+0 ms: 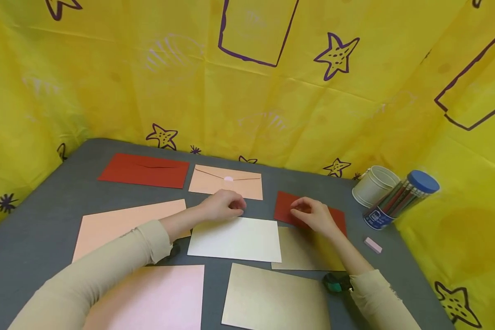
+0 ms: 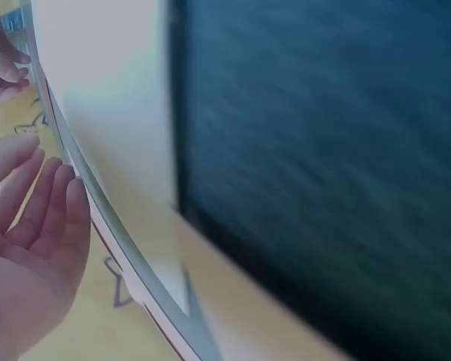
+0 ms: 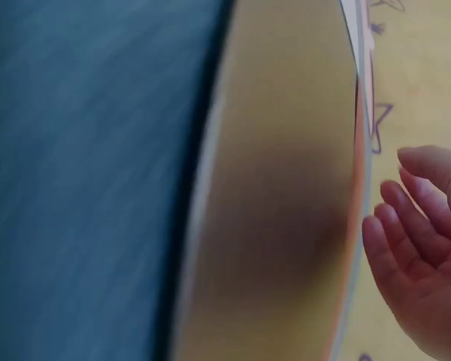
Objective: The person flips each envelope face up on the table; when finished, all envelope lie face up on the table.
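My left hand [image 1: 222, 205] hovers just above the far edge of a white sheet or envelope [image 1: 235, 240], its fingers loosely bent and holding nothing. Behind it lies a closed peach envelope [image 1: 226, 185] with a round pale seal. Over a small red envelope or sheet [image 1: 283, 205] is my right hand [image 1: 316, 216], also with nothing in it. A gold sheet [image 1: 299, 252] lies partly under the white one. In the left wrist view the left hand [image 2: 41, 241] shows relaxed fingers; the right wrist view shows the right hand [image 3: 425, 248] likewise.
A red envelope [image 1: 146, 172] lies at the back left, a peach sheet [image 1: 125, 224] before it. Nearer are a pink sheet [image 1: 161, 293] and another gold one [image 1: 274, 295]. At right stand a metal pail [image 1: 373, 185] and a tilted pencil tub [image 1: 400, 201], with a pink eraser [image 1: 373, 245].
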`<act>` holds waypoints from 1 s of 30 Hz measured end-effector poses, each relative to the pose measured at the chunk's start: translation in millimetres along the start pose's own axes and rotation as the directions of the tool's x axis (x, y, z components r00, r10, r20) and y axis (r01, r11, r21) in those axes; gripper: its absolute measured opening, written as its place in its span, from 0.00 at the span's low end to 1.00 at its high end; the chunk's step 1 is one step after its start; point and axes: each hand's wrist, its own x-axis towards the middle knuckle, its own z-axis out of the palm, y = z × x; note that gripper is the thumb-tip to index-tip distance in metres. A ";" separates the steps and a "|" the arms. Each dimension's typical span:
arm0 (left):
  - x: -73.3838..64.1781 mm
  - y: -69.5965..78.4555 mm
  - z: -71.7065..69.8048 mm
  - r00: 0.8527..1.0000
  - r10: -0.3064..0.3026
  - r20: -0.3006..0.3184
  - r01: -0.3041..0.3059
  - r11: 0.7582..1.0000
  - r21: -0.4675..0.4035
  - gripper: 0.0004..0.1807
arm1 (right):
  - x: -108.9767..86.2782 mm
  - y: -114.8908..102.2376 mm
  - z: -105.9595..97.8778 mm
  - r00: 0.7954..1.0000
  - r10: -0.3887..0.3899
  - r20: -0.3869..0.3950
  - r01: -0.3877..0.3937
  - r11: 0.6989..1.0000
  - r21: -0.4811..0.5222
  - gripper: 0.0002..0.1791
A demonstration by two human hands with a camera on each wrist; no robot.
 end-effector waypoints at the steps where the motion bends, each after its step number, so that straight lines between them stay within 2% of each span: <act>1: 2.5 2.2 2.5 1.000 0.025 0.013 -0.025 1.000 0.001 0.07 | -3.0 3.0 -2.8 1.000 -0.006 -0.005 0.006 1.000 -0.014 0.11; 6: 16.3 11.7 13.9 0.991 0.111 0.078 -0.111 0.994 -0.003 0.10 | -16.2 22.4 -17.3 0.998 -0.052 -0.023 0.049 0.993 -0.105 0.14; 11: 33.1 19.2 27.0 0.980 0.151 0.127 -0.158 0.986 0.053 0.15 | -25.2 46.5 -31.9 0.993 -0.118 0.004 0.117 0.982 -0.147 0.24; 16: 50.6 23.6 39.0 0.972 0.174 0.159 -0.195 0.973 0.123 0.20 | -35.0 63.5 -42.9 0.993 -0.098 0.065 0.108 0.979 -0.173 0.34; 20: 62.5 28.0 47.7 0.966 0.152 0.210 -0.194 0.961 0.195 0.24 | -42.1 68.5 -47.0 0.990 -0.031 0.134 0.059 0.976 -0.208 0.39; 23: 70.0 32.9 52.3 0.960 0.105 0.258 -0.170 0.954 0.245 0.28 | -45.8 69.3 -47.7 0.983 0.008 0.185 0.032 0.977 -0.213 0.41; 30: 83.8 38.6 61.4 0.949 0.037 0.313 -0.149 0.927 0.343 0.33 | -50.4 70.7 -50.8 0.969 0.034 0.243 0.011 0.983 -0.181 0.45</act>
